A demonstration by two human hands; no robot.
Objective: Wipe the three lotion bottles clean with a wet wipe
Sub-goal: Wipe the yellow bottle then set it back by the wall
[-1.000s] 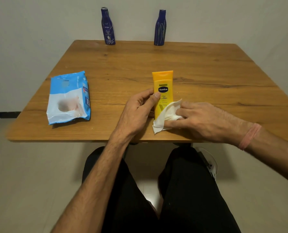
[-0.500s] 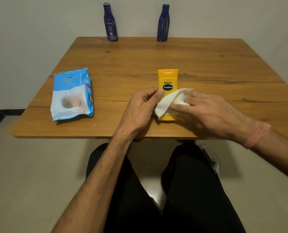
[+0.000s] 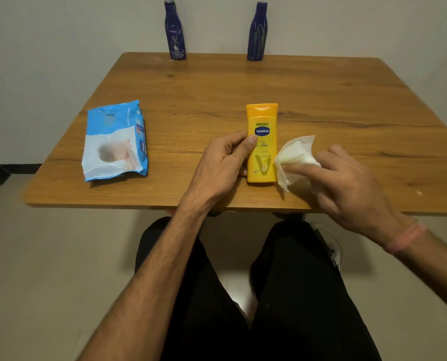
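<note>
A yellow Vaseline lotion bottle (image 3: 262, 142) lies flat on the wooden table (image 3: 243, 87), cap pointing away from me. My left hand (image 3: 222, 165) grips its left edge, thumb on the label. Just right of the bottle my right hand (image 3: 347, 183) holds a crumpled white wet wipe (image 3: 294, 160), off the bottle's front. Two dark blue lotion bottles stand upright at the far edge by the wall: the left blue bottle (image 3: 175, 31) and the right blue bottle (image 3: 257, 32).
A blue and white pack of wet wipes (image 3: 114, 142) lies at the table's left side. The wall runs right behind the far table edge. My legs in black trousers sit under the near edge.
My right hand has drawn the wipe off the yellow bottle's front to its right side, uncovering the label. My left hand keeps its hold on the bottle.
</note>
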